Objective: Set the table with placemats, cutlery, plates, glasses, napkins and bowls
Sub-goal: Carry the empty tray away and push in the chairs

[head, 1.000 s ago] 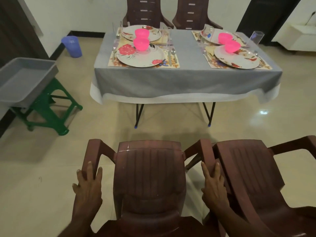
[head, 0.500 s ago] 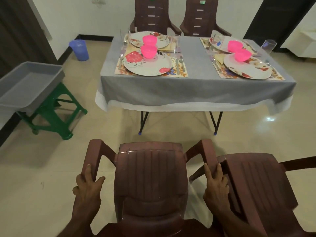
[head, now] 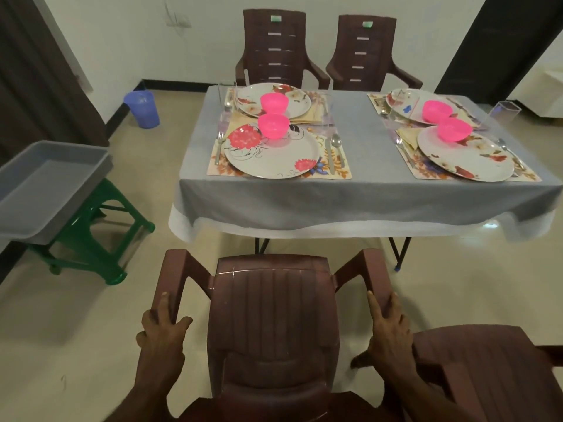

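Observation:
A brown plastic armchair [head: 274,318] stands in front of me, facing the table. My left hand [head: 163,333] grips its left armrest and my right hand [head: 387,328] grips its right armrest. Ahead, the table with a grey cloth [head: 350,196] carries several place settings. Each has a floral placemat [head: 338,169], a flowered plate [head: 271,153], a pink bowl [head: 273,125], cutlery [head: 330,150] and a clear glass [head: 504,112]. A folded napkin [head: 408,138] lies by the near right plate [head: 466,156].
A second brown chair [head: 493,370] stands close at my right. Two more chairs [head: 274,50] stand behind the table. A grey tub [head: 45,190] rests on a green stool [head: 100,239] at the left. A blue bucket [head: 141,109] sits by the wall.
The chair I hold has moved forward towards the table and away from the second chair. Both hands have stayed on the armrests, and the table is nearer in view.

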